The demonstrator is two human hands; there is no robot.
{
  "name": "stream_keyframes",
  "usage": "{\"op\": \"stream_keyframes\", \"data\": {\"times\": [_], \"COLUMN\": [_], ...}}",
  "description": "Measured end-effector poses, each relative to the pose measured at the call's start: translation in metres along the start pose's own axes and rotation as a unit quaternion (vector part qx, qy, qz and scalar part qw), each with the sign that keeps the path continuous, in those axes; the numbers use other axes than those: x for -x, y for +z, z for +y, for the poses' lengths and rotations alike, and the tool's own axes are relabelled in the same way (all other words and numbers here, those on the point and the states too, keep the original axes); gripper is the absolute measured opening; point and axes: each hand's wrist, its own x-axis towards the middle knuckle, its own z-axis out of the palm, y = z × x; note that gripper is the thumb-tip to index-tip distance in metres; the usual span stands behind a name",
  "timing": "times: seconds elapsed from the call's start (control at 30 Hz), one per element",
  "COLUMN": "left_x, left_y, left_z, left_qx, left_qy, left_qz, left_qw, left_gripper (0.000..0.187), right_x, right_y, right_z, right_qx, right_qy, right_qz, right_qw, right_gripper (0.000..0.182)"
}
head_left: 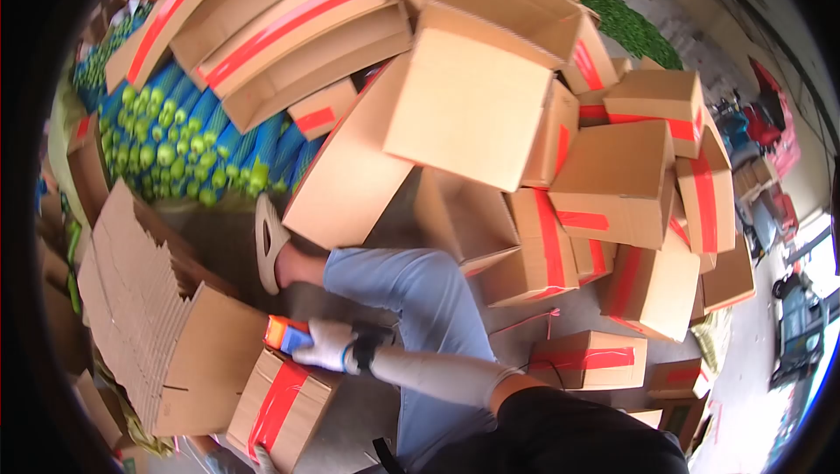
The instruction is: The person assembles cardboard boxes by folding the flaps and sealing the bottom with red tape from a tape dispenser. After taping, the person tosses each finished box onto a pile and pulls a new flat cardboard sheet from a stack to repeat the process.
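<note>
My right hand (325,345), in a light glove with a dark band at the wrist, is closed around an orange and blue tape dispenser (287,335). The dispenser sits at the upper end of a cardboard box (287,406) that has a wide strip of red tape along it. At the bottom edge of the view, my left hand (263,459) shows only its gloved fingers, which grip the lower end of this same box. Beside the box on the left stands a larger carton (210,360) with an open corrugated flap (131,290).
Taped boxes (612,181) lie heaped on the right, below a large open carton (477,98). Green produce in blue netting (175,137) is stacked at the upper left. My bent leg (411,290) and sandalled foot (269,242) are beyond my right hand. Vehicles (796,325) stand far right.
</note>
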Motion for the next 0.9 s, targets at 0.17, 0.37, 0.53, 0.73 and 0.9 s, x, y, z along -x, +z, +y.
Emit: {"op": "stream_keyframes", "data": {"times": [0.17,0.37,0.53,0.73,0.9], "left_x": [0.084,0.140,0.180,0.198,-0.020], "left_y": [0.032,0.234,0.477,0.419,0.217], "left_z": [0.050,0.191,0.345,0.347,0.214], "left_qx": [0.011,0.130,0.005,-0.105,-0.206], "left_qy": [0.113,0.414,0.622,0.674,0.554], "left_qz": [0.025,-0.152,-0.293,-0.310,0.044], "left_qw": [0.993,0.888,0.726,0.662,0.805], "left_gripper": [0.051,0.047,0.076,0.053,0.052], "right_x": [0.085,0.279,0.352,0.377,0.320], "right_y": [-0.023,-0.229,-0.398,-0.405,-0.306], "right_z": [-0.011,0.001,-0.016,0.067,0.066], "right_qx": [-0.155,0.169,0.265,0.088,-0.073], "right_qy": [0.026,-0.263,-0.035,-0.052,-0.099], "right_qz": [0.026,0.423,0.772,0.768,0.668], "right_qw": [0.987,0.851,0.577,0.632,0.734], "right_gripper": [0.072,0.070,0.052,0.040,0.042]}}
